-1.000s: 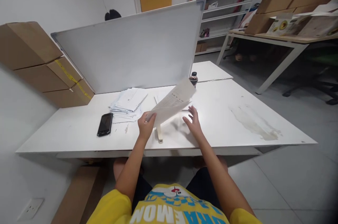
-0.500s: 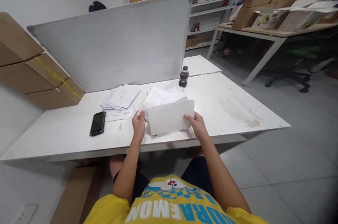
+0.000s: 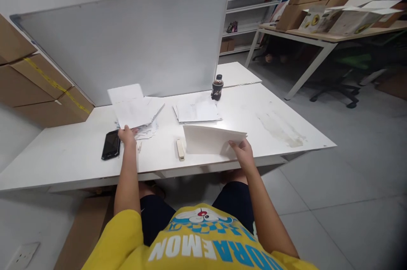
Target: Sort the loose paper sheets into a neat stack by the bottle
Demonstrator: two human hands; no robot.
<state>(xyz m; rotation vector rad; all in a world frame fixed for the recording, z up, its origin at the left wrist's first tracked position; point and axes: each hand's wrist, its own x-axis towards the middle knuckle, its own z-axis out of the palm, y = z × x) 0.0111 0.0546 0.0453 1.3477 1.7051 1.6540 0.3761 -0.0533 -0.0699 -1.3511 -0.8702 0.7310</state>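
Note:
My left hand [image 3: 127,135] grips the lower edge of white printed sheets [image 3: 129,104], raised over a messy paper pile [image 3: 146,131] at the left. Folded blank paper [image 3: 206,140] is pinched at its right end by my right hand [image 3: 242,150], near the desk's front edge. Between the hands a cream stapler [image 3: 180,149] lies on the desk. Behind it rests a second, neater stack of printed papers [image 3: 199,111].
A black phone [image 3: 111,145] lies left of the pile. A dark drink bottle [image 3: 217,87] stands behind the neater stack. The whiteboard [image 3: 127,45] leans along the back of the desk [image 3: 76,160], beside cardboard boxes [image 3: 38,92].
My left hand has moved left from the folded paper and now holds printed sheets over the pile. The stapler is now in full view. My right hand still holds the folded paper.

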